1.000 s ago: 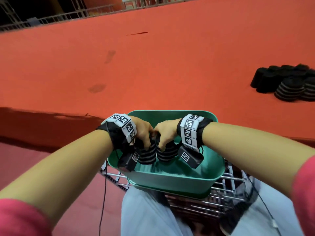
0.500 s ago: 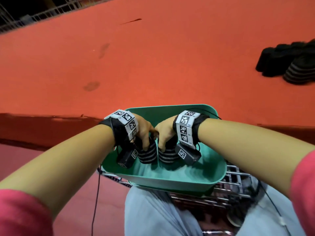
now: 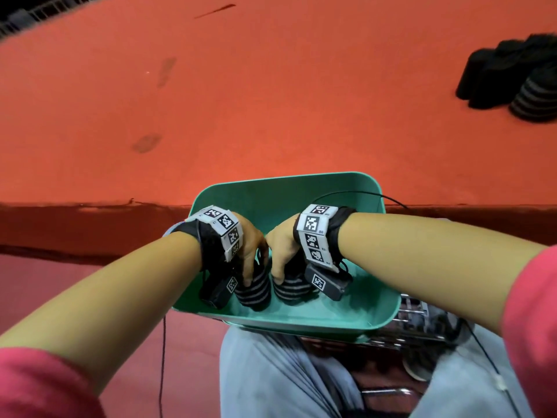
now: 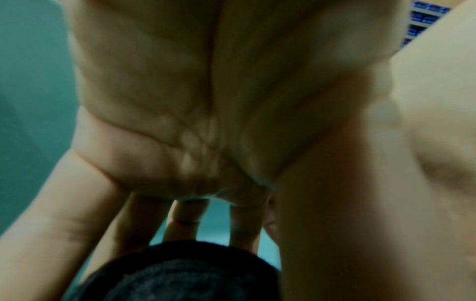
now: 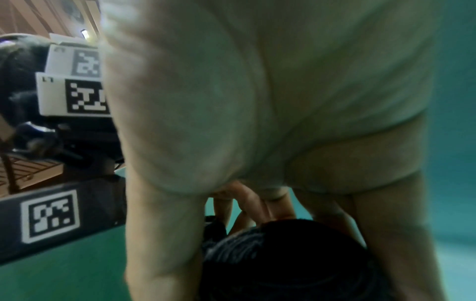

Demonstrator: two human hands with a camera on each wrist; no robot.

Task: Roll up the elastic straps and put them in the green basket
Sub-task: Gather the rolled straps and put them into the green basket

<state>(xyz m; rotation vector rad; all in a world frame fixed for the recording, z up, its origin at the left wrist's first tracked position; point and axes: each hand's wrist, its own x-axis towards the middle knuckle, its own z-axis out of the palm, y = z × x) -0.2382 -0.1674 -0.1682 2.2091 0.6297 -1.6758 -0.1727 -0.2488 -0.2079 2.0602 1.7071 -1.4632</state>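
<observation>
Since a second ago, I see both hands sunk deeper into green plastic basket (image 3: 373,188), rolls now near its floor. Left hand (image 3: 251,245) grasps black-and-grey striped rolled elastic strap (image 3: 252,292) from above; right hand (image 3: 281,245) clasps second striped roll (image 3: 291,289) just beside it. Placement looks nearly finished; release comes next. Far right on orange table (image 3: 271,101), pile of dark rolled straps (image 3: 512,76) waits.

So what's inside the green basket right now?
Inside the green basket are two rolled striped straps, side by side: the left hand grips the left roll, the right hand grips the right roll. The hands and wrist cameras cover part of the floor.
</observation>
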